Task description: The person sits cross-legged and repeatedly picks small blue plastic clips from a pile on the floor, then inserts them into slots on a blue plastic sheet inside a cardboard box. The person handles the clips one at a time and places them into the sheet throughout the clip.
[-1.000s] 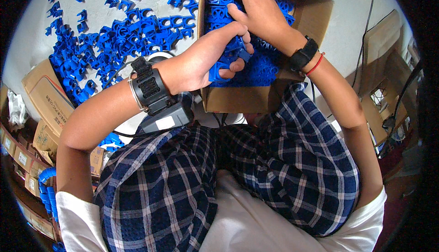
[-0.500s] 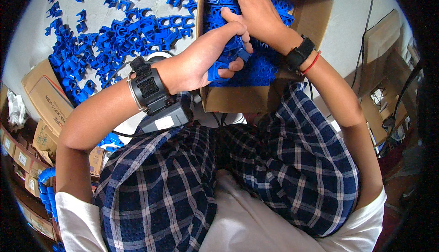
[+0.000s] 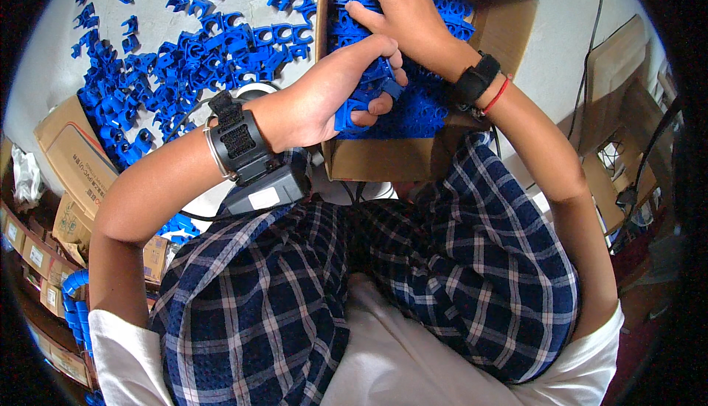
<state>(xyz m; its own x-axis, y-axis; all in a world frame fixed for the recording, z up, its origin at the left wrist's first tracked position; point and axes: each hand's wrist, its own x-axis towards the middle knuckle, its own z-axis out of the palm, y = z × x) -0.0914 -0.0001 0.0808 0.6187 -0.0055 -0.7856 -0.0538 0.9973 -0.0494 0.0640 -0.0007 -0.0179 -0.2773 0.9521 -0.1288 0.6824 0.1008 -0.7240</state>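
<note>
Head view: your left hand (image 3: 335,96) gripped a stack of blue clips (image 3: 365,96) at the cardboard box (image 3: 509,30) edge; your right hand (image 3: 402,15), just beyond, closed on clips inside.

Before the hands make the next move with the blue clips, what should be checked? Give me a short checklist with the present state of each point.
1. Left hand has a firm grip on a stack of blue plastic clips: ok, fingers are curled round it.
2. Right hand reaches the clips inside the cardboard box: ok, fingertips are on them.
3. Right hand has one clip separated: cannot tell, fingers hide it.
4. Box has clips left: ok, blue clips cover its bottom.
5. Box sits steady at the knees: cannot tell.
6. Loose clips on the floor lie apart from the box: ok.
</note>
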